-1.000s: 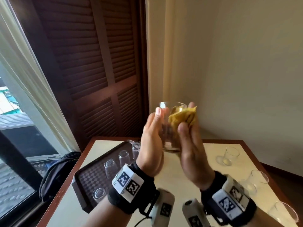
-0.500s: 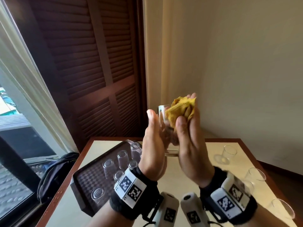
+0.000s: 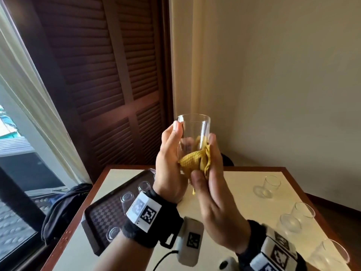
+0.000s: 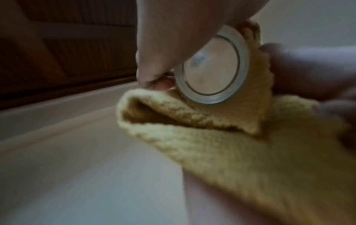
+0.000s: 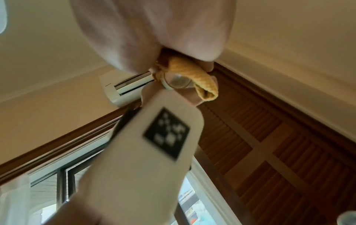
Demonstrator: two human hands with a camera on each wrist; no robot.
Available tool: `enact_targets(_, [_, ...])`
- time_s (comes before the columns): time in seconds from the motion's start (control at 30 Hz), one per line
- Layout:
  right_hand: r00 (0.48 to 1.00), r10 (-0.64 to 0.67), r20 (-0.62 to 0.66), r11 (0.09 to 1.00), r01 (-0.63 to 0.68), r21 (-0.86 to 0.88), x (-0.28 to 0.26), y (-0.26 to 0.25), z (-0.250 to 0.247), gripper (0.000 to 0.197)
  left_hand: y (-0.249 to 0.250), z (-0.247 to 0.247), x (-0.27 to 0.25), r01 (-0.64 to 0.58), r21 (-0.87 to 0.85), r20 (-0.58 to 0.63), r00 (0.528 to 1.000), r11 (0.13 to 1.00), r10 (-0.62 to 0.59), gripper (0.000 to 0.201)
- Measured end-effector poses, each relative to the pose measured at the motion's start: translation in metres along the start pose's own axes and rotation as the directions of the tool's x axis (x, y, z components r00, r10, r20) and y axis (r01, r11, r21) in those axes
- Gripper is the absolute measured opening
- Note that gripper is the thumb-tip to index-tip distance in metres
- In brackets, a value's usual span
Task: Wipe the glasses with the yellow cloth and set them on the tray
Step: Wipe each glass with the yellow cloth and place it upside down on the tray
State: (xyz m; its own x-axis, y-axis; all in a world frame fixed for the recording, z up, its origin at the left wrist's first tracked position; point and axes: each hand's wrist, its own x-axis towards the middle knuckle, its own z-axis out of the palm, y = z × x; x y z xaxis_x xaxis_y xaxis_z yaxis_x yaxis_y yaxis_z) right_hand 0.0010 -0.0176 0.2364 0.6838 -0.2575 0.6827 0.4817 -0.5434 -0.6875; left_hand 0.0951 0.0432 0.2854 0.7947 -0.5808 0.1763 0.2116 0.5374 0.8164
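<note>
A clear glass (image 3: 194,132) is held upright above the table, its round base (image 4: 212,68) facing the left wrist camera. My left hand (image 3: 172,153) grips its left side. My right hand (image 3: 211,173) presses the bunched yellow cloth (image 3: 195,163) against the lower part of the glass, thumb curled over the cloth. The same cloth (image 5: 194,76) wraps round the base in the right wrist view. The dark checkered tray (image 3: 105,214) lies on the table at the left with several glasses upside down on it, one of them near its front edge (image 3: 113,232).
Three clear glasses stand along the table's right side, at the back (image 3: 271,184), the middle (image 3: 300,216) and the front (image 3: 332,253). A dark bag (image 3: 64,204) lies left of the table by the window. A louvred wooden door stands behind.
The cloth has come out of the glass's mouth and moved down to its lower outside. The glass has risen slightly and its empty rim now shows.
</note>
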Motion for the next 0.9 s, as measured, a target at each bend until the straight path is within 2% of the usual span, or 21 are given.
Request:
enact_targets(0.03, [1.0, 0.01, -0.001, 1.0, -0.01, 0.023, 0.007, -0.001, -0.004, 0.065, -0.002, 0.001, -0.001, -0.029, 0.029, -0.03, 0.999, 0.999, 0.03, 0.069])
enact_targets(0.1, [0.986, 0.135, -0.098, 0.986, -0.124, 0.108, 0.031, -0.004, -0.019, 0.071, -0.014, 0.002, -0.005, -0.052, 0.081, -0.014, 0.998, 0.995, 0.053, 0.077])
enact_targets(0.17, [0.966, 0.168, -0.198, 0.982, -0.147, 0.116, 0.045, -0.005, -0.027, 0.072, -0.023, 0.004, -0.01, 0.009, 0.13, 0.057, 0.998, 0.991, -0.017, 0.087])
enact_targets(0.2, [0.969, 0.136, -0.208, 0.989, -0.121, 0.082, 0.044, -0.006, -0.026, 0.069, -0.024, 0.005, -0.01, 0.027, 0.145, 0.064, 0.997, 0.989, -0.036, 0.086])
enact_targets(0.27, [0.988, 0.057, -0.147, 0.998, -0.055, 0.02, 0.025, -0.003, -0.013, 0.064, -0.019, 0.002, -0.007, 0.038, 0.102, 0.055, 0.998, 0.994, -0.044, 0.077])
enact_targets(0.33, [0.997, 0.011, -0.083, 0.999, -0.008, 0.034, 0.003, 0.005, 0.0, 0.063, -0.012, -0.002, 0.0, 0.038, 0.041, 0.009, 0.999, 0.998, -0.039, 0.07])
enact_targets(0.37, [0.998, 0.015, -0.061, 0.997, -0.011, 0.08, 0.001, 0.004, 0.002, 0.062, -0.011, -0.003, 0.001, 0.024, 0.049, -0.018, 1.0, 0.999, -0.023, 0.069])
enact_targets(0.43, [0.991, 0.111, -0.07, 0.977, -0.096, 0.189, 0.014, 0.002, -0.006, 0.064, -0.017, -0.004, 0.0, -0.004, 0.083, -0.033, 0.999, 0.997, 0.007, 0.07])
enact_targets(0.5, [0.969, 0.204, -0.141, 0.962, -0.171, 0.214, 0.035, -0.003, -0.021, 0.066, -0.027, -0.002, -0.006, 0.017, 0.124, 0.021, 1.0, 0.992, -0.02, 0.077])
enact_targets(0.53, [0.963, 0.206, -0.171, 0.963, -0.17, 0.208, 0.042, -0.004, -0.027, 0.064, -0.032, -0.001, -0.009, 0.033, 0.138, 0.046, 0.998, 0.99, -0.039, 0.081])
enact_targets(0.6, [0.967, 0.16, -0.2, 0.978, -0.129, 0.163, 0.043, -0.006, -0.027, 0.063, -0.036, 0.001, -0.007, 0.06, 0.109, 0.1, 0.992, 0.992, -0.071, 0.083])
enact_targets(0.63, [0.971, 0.126, -0.202, 0.987, -0.103, 0.122, 0.036, -0.007, -0.022, 0.065, -0.033, 0.001, -0.006, 0.034, 0.127, 0.092, 0.995, 0.991, -0.046, 0.08])
enact_targets(0.73, [0.996, -0.019, -0.083, 0.99, 0.007, -0.144, 0.004, 0.002, -0.006, 0.066, -0.012, 0.003, 0.0, 0.059, 0.133, -0.001, 0.998, 0.989, -0.059, 0.059])
enact_targets(0.83, [0.99, -0.142, 0.021, 0.943, 0.141, -0.301, 0.005, 0.01, -0.013, 0.06, -0.008, -0.007, 0.004, 0.151, 0.132, 0.087, 0.983, 0.98, -0.163, 0.062])
enact_targets(0.9, [0.985, -0.17, -0.019, 0.929, 0.154, -0.337, 0.019, 0.015, -0.023, 0.06, -0.013, -0.01, 0.001, 0.193, 0.137, 0.114, 0.971, 0.971, -0.209, 0.059])
